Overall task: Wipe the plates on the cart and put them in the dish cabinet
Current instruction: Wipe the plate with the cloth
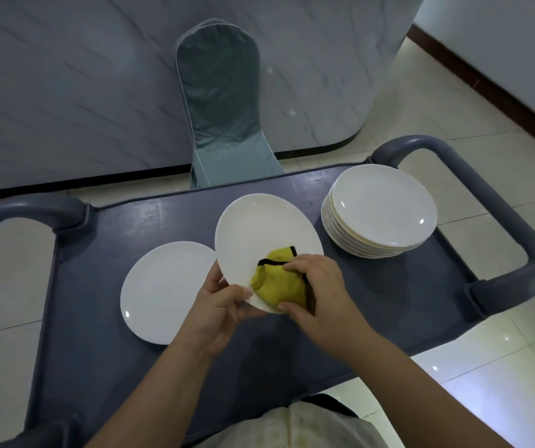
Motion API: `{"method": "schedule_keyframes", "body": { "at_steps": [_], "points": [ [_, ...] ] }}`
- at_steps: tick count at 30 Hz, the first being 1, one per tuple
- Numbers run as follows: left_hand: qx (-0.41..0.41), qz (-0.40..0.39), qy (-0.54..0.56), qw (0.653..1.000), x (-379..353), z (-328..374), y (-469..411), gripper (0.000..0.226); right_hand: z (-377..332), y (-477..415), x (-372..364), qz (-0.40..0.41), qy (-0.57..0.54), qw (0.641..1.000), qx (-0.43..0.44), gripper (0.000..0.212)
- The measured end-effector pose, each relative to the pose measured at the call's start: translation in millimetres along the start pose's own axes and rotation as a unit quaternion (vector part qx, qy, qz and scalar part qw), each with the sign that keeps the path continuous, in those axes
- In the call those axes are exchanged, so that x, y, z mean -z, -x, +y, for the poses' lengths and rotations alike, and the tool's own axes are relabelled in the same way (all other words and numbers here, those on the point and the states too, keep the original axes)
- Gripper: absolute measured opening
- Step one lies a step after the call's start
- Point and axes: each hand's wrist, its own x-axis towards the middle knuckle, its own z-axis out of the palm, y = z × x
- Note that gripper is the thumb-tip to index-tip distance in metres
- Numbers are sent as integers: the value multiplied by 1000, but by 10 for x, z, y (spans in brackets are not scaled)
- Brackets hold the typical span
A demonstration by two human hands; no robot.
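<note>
Three groups of white plates are sitting over the grey cart (pixel 372 302). A tilted plate (pixel 259 231) is being held above the middle of the cart. A flat plate (pixel 165 289) is lying to its left, its edge partly tucked behind the tilted one. A stack of plates (pixel 379 208) is resting at the right end; the number in it is hard to count from here.

The left hand (pixel 224 313) is pinching the near rim of the tilted plate, thumb on top and the other fingers (pixel 243 307) curling beneath. The right hand (pixel 317 286) is pressing one yellow cloth (pixel 275 282) with black edging onto the plate's lower part, its fingers bent and gripping the cloth.

The cart is showing two looped handles, a left handle (pixel 17 208) and a right handle (pixel 511 227). Behind it one chair (pixel 220 101) in a grey-green cover is standing against a table draped in a marbled grey tablecloth (pixel 65 92). Pale glossy floor tiles (pixel 473 108) are running to a wall with a dark baseboard (pixel 492 92).
</note>
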Motion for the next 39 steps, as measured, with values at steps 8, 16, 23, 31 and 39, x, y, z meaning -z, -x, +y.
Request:
{"method": "schedule_keyframes", "body": {
  "at_steps": [8,16,23,31,39],
  "points": [
    [-22,28,-11,999,-102,76,77,61,-116,-133,111,-30,-123,983,-130,73],
    [-130,200,-297,925,-185,594,44,25,-343,-755,785,-18,-52,997,-49,40],
    [-216,210,-591,748,-340,932,-9,14,-690,-1499,1214,153,29,979,133,39],
    [-259,208,-640,693,-424,880,21,25,-474,-945,263,148,68,947,277,28],
    [-296,198,-590,725,-411,698,78,20,-439,-713,505,51,-69,969,232,31]
  ]
}}
